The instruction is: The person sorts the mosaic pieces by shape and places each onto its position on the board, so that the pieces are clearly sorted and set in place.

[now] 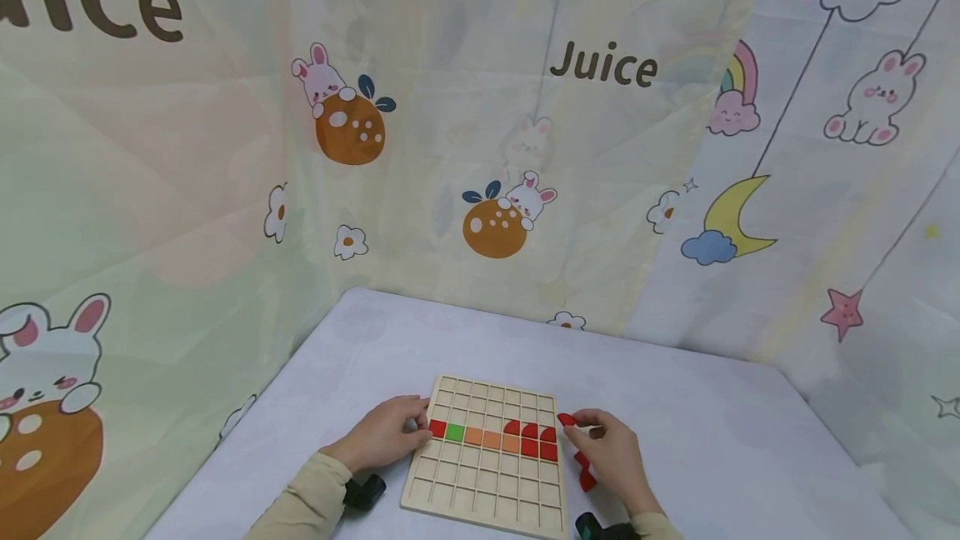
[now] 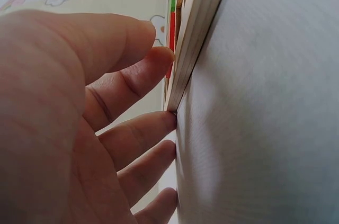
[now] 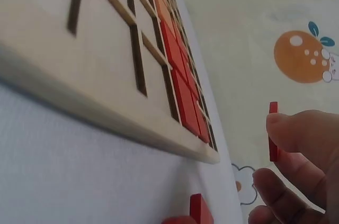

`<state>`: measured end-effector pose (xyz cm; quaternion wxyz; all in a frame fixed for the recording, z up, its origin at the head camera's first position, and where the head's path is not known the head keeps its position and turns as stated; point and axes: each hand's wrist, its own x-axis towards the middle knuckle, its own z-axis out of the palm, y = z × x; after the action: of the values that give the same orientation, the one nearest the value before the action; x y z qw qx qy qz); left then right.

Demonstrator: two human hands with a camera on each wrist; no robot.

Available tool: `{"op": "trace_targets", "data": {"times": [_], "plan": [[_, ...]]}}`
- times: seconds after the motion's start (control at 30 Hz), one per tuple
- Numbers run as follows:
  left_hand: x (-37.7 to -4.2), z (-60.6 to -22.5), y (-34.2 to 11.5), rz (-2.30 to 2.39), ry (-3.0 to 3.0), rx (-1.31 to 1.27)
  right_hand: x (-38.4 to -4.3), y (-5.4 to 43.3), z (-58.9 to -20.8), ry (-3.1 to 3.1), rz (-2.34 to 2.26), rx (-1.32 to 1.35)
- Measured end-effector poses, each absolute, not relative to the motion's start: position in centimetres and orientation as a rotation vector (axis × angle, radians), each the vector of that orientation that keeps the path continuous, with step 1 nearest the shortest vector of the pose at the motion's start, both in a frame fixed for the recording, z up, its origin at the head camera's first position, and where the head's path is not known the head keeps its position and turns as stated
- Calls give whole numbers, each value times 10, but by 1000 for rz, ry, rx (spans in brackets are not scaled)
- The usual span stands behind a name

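Observation:
A wooden grid board (image 1: 480, 473) lies flat on the table. Across its middle runs a row with a red square tile (image 1: 437, 429), a green tile (image 1: 455, 432), several orange tiles (image 1: 491, 440) and two red squares at the right. Rounded red tiles (image 1: 529, 430) fill cells just above that row's right end. My left hand (image 1: 386, 432) rests at the board's left edge, fingers loosely bent and fingertips at its side. Beyond the right edge, my right hand (image 1: 611, 452) pinches a small red tile (image 3: 273, 152) between thumb and fingers, raised above the table.
Loose red tiles (image 1: 587, 480) lie on the white table (image 1: 712, 440) beside the board's right edge, under the right hand. Black wrist devices (image 1: 365, 492) sit at both wrists. Printed cloth (image 1: 420, 215) hangs behind and along the sides of the table.

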<state>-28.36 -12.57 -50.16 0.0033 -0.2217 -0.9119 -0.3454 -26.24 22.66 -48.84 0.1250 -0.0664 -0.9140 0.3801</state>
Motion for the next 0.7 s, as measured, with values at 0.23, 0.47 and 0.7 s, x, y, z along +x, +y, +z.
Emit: {"op": "trace_targets", "data": {"times": [0.23,0.47,0.7], "plan": [[-282,-500,-125,-1103,-2857,-688,-269,213,-489,-2622,1133,-123],[-284,-502,-126,-1103,-2879,-662,-272,205,-493,-2576,1216,-45],[-285,-504,-127,-1100,-2875,-674,-275,191,-496,-2564,1245,0]]}}
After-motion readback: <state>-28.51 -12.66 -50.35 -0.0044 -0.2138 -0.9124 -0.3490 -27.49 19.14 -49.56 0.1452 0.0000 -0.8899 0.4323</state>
